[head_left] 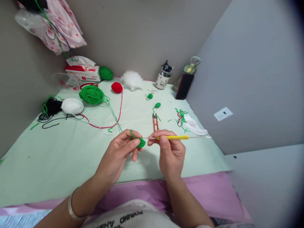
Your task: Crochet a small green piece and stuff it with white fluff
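Note:
Pinched between the thumb and fingers of my left hand is a small green crochet piece. Green yarn loops over that hand's index finger. My right hand grips a crochet hook by its yellow handle, and the hook's thin metal tip points left, reaching the green piece. Whether the tip sits inside a stitch is too small to tell. Just beyond my right hand lie orange-handled thread snips, with a small green crocheted ball past them and another green piece farther back.
At the left are a green yarn skein, white yarn, black yarn and red yarn, with strands trailing across the table. White stuffing, a pen cup, a phone and a tissue box stand along the back. Yarn scraps lie right.

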`<action>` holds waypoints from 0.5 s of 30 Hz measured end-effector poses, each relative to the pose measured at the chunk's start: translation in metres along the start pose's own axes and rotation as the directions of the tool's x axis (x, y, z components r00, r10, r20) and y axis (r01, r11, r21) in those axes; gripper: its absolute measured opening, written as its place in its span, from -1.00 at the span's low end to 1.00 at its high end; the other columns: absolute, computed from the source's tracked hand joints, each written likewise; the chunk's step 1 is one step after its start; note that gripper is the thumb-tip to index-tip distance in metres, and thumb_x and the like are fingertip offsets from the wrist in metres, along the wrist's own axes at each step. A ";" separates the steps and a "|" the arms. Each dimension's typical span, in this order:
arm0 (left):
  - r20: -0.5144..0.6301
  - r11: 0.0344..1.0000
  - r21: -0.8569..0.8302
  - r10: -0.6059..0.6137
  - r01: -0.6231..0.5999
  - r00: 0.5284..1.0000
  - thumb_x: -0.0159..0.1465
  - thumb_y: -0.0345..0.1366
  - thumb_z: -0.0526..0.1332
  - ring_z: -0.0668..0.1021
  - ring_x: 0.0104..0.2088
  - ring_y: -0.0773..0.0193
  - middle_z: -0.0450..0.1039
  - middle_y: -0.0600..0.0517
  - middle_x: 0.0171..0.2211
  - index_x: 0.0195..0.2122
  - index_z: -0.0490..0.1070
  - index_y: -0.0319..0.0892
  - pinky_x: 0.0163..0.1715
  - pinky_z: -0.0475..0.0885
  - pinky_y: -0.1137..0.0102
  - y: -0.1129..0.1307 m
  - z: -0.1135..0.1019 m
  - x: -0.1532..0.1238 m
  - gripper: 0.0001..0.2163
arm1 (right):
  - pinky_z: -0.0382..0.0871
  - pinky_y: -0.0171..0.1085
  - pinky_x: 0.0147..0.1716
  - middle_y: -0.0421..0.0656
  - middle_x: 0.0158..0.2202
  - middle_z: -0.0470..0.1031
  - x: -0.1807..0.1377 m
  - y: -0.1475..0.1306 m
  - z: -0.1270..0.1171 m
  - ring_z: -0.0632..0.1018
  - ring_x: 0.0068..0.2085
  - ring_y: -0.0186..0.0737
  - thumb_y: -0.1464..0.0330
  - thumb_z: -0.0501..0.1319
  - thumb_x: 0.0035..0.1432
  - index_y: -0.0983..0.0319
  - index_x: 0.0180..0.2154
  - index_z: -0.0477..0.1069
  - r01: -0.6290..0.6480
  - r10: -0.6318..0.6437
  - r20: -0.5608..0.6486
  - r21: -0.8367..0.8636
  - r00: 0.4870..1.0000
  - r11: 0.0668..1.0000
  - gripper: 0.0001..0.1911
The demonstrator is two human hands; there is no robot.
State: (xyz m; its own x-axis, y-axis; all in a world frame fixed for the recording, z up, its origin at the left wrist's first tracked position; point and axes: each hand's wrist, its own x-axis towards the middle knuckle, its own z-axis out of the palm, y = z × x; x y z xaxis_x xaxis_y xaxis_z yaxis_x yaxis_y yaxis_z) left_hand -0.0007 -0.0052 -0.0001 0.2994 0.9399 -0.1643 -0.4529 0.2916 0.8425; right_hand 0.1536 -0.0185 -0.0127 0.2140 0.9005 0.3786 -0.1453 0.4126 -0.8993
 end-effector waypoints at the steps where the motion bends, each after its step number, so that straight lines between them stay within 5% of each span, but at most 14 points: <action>1: -0.005 1.000 0.006 0.008 -0.008 1.000 0.27 -0.29 0.40 0.40 -0.57 0.46 0.43 0.22 -0.58 -0.31 0.59 -0.09 -0.28 0.40 0.48 0.000 0.000 0.000 -0.96 | 0.50 -0.25 -0.29 -0.21 -0.32 0.60 0.000 0.000 0.000 0.61 -0.35 -0.31 0.34 0.21 0.40 0.15 -0.21 0.61 0.012 -0.012 0.004 -0.014 1.000 1.000 -0.82; 10: 0.010 1.000 0.021 -0.018 0.018 1.000 0.24 -0.23 0.42 0.40 -0.55 0.45 0.42 0.19 -0.58 -0.34 0.59 -0.15 -0.30 0.37 0.49 0.003 0.000 0.002 -0.88 | 0.49 -0.22 -0.31 -0.18 -0.30 0.59 -0.002 -0.004 0.000 0.61 -0.33 -0.28 0.40 0.19 0.40 0.15 -0.18 0.61 0.115 -0.111 0.041 -0.083 0.993 0.990 -0.80; 15: 0.087 0.998 0.003 -0.070 0.070 0.994 0.25 -0.20 0.43 0.43 -0.53 0.44 0.38 0.19 -0.62 -0.32 0.60 -0.16 -0.30 0.36 0.51 0.003 -0.004 0.002 -0.86 | 0.52 -0.28 -0.32 -0.19 -0.32 0.59 -0.002 -0.003 0.000 0.61 -0.34 -0.31 0.34 0.22 0.40 0.16 -0.22 0.62 0.012 -0.014 0.034 0.061 0.999 0.998 -0.81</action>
State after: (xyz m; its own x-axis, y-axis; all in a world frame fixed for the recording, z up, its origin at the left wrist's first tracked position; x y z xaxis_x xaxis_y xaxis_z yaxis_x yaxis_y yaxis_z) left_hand -0.0045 -0.0018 0.0000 0.4026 0.8980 -0.1774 -0.4284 0.3561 0.8305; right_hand 0.1540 -0.0215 -0.0113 0.1834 0.8989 0.3980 -0.2014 0.4306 -0.8798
